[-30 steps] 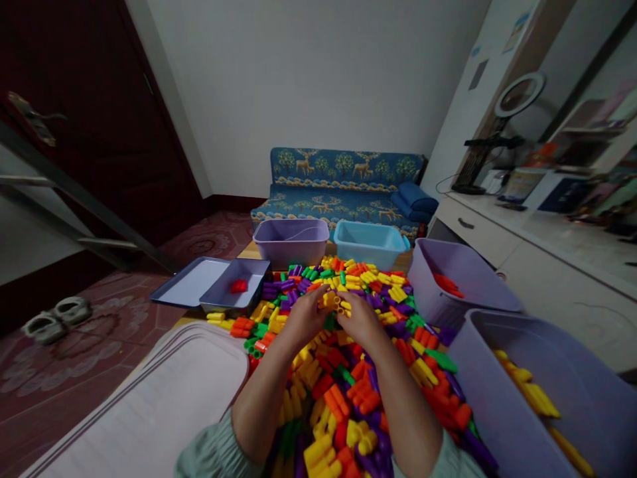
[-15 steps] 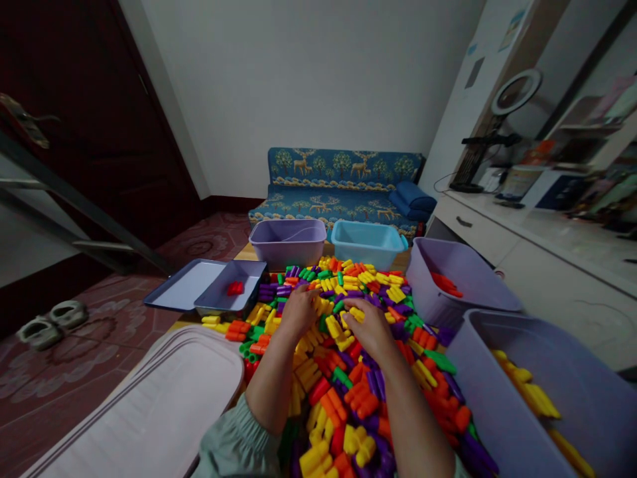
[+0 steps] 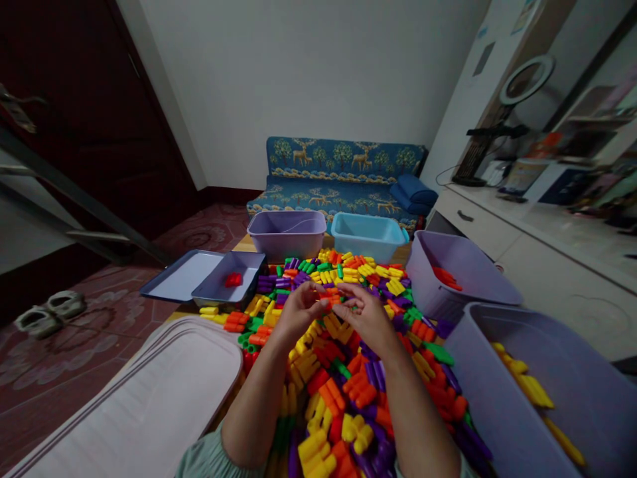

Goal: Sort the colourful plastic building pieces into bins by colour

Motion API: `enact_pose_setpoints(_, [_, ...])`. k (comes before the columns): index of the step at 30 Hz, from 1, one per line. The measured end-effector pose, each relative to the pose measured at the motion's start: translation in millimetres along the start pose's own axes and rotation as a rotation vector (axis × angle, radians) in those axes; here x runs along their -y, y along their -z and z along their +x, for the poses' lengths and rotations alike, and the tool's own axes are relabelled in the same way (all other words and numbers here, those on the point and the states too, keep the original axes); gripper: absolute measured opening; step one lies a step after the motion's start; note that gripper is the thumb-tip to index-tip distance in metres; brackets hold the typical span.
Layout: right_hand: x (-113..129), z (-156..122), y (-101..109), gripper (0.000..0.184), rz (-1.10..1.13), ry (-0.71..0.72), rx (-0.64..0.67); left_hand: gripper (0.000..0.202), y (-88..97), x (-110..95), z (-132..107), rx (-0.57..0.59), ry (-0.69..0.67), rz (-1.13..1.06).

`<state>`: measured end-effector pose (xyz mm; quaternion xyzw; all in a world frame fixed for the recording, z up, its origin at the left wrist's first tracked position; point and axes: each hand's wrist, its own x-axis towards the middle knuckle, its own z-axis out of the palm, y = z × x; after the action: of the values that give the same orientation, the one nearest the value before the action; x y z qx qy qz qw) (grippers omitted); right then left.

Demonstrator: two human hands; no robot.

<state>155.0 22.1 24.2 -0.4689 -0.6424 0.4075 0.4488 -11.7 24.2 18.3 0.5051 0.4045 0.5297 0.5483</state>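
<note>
Above the middle of the pile of coloured blocks [image 3: 358, 392], the left hand [image 3: 297, 311] and the right hand [image 3: 367, 317] met fingertip to fingertip, both pinched narrowly on a small orange block [image 3: 332, 301] held just clear of the heap. Right of the pile stood a purple bin [image 3: 478, 358] with yellow pieces, beyond the pile a blue tub [image 3: 365, 247] and a purple tub [image 3: 286, 242]. Left of the pile lay a grey tray [image 3: 212, 292] holding one red piece [image 3: 233, 279].
</note>
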Motion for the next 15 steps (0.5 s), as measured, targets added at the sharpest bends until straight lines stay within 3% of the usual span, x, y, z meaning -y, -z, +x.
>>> enact_pose_setpoints(2, [-1,-1,-5,0.049,0.033,-0.038,0.037,0.049,-0.5,2,-3,0.063,0.033,-0.062])
enact_pose_setpoints(5, [-5,-1,-7,0.033,-0.041,-0.080,0.034,0.056,0.6,2,-5,0.093,0.068,0.021])
enact_pose_setpoints(8, [-9,0,1,0.019,-0.126,-0.078,-0.013,0.058,5.3,-4,-6,0.059,0.015,0.269])
enact_pose_setpoints(12, [-11,2,19,0.014,-0.374,-0.060,-0.155,0.032,15.8,-15,-7,-0.123,-0.051,0.746])
enact_pose_setpoints(15, [-13,2,29,0.017,-0.486,-0.077,-0.148,0.031,19.2,-18,-10,-0.057,-0.037,0.927])
